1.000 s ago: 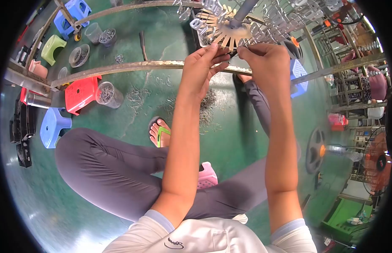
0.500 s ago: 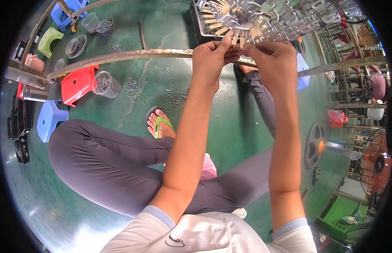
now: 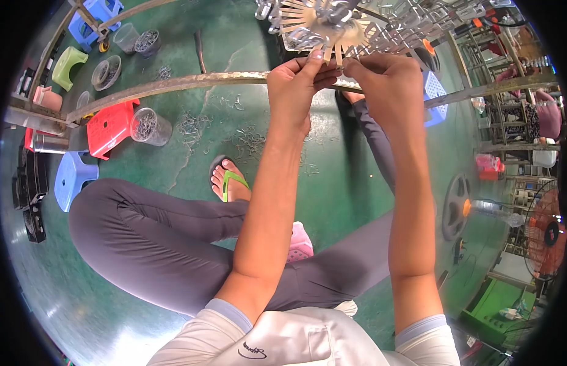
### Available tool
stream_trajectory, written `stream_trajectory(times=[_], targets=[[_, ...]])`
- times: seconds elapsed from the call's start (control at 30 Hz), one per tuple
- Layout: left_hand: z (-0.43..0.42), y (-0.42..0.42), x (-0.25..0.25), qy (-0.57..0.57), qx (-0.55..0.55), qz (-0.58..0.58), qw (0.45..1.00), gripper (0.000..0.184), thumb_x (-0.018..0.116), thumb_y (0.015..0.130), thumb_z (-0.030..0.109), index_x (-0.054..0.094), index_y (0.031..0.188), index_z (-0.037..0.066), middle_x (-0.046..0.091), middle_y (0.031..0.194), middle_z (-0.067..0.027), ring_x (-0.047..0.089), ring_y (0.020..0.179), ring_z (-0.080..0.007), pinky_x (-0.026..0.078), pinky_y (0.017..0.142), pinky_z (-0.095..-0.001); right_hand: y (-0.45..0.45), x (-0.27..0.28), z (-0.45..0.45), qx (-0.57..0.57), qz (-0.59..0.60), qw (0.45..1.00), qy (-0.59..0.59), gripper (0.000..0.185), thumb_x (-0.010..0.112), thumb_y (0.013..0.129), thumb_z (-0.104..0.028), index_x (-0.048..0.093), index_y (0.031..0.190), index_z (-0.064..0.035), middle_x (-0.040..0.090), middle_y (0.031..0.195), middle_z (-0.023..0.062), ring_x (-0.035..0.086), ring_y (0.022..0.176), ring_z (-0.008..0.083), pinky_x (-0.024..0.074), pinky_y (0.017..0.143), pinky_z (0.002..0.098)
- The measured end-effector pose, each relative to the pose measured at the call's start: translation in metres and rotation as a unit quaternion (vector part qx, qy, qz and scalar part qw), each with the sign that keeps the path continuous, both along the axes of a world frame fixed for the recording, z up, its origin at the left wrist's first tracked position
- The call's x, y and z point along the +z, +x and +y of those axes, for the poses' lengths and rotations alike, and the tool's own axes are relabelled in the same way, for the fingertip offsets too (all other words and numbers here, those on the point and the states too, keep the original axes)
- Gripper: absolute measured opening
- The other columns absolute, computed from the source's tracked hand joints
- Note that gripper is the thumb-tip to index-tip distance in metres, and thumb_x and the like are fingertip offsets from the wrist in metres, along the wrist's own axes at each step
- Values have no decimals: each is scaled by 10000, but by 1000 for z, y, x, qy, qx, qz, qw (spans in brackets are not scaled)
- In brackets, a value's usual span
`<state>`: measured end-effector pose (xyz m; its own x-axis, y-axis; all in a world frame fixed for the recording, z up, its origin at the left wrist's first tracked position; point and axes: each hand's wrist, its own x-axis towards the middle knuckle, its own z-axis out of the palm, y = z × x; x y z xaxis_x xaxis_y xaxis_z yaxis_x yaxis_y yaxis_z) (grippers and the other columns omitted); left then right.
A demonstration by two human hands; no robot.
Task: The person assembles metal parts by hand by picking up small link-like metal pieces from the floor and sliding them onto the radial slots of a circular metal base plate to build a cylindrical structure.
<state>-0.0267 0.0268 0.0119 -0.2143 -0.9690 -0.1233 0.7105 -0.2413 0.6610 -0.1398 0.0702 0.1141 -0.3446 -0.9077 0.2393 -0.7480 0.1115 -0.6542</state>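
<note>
The left hand (image 3: 294, 91) and the right hand (image 3: 386, 79) meet at the near edge of a round wheel (image 3: 357, 35) with flat tan strips (image 3: 296, 22) spreading outward like spokes. The left hand's grip is closed, thumb against the fingers, at the outer end of a strip. The right hand's grip is pressed together just beside it, thumb to forefinger; whatever small piece it may pinch is too hidden to tell.

Shiny metal clips (image 3: 418, 32) crowd the wheel's middle and left edge, and more fill the space to its right. Part of a black tray (image 3: 288, 53) shows below the wheel. A worn metal bar (image 3: 192, 81) runs leftward from beneath the hands, above the green floor (image 3: 338, 183).

Toward the floor's left edge, a red stool (image 3: 111, 129) stands beside a clear cup (image 3: 151, 127) holding small metal pieces, with a light blue stool (image 3: 73, 177) nearer the person. Beyond the bar are a green stool (image 3: 68, 66), a bowl (image 3: 108, 73) and a dark rod (image 3: 200, 52). Loose bent wire pieces (image 3: 250, 140) lie scattered between the red stool and the left forearm, near a foot in a green-strapped sandal (image 3: 236, 178).
</note>
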Motion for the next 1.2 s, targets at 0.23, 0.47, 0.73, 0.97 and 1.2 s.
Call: stream_trajectory(times=[0.23,0.47,0.73,0.97,1.2], targets=[[-1,2,0,-8,-20,-30,999,317,717,1028,220,704,1074,-94,767,1054,-191,751,955,-263,601,919,-382,-2,2,4,-10,-27,1000,-1,319,784,858,-221,797,982,73,762,795,206,723,704,244,559,695,369],[-1,-7,-7,-19,-9,-24,999,281,722,1033,230,730,1011,-49,784,995,-177,774,886,-231,638,836,-327,-6,10,7,-6,-45,997,56,265,773,837,-175,797,939,69,721,714,230,707,619,274,549,647,390],[19,23,42,-65,-145,-257,953,381,733,1013,269,725,1169,-78,777,1091,-167,754,1031,-241,580,960,-362,-10,6,44,17,-30,999,-27,256,745,870,-167,763,920,83,707,700,229,681,590,316,539,636,397],[58,17,95,-221,-91,-394,887,387,792,965,232,741,1232,-44,789,1096,-115,729,1029,-165,550,960,-297,-14,-17,66,70,-127,985,-88,239,735,901,-161,754,928,76,734,707,163,686,601,215,528,613,346],[37,36,71,-269,-175,-335,886,333,763,951,124,754,1247,-28,791,1077,-113,753,1010,-195,586,959,-334,-24,-15,79,67,-146,985,-57,215,797,954,-163,799,1050,30,739,793,23,667,723,78,525,663,231]])
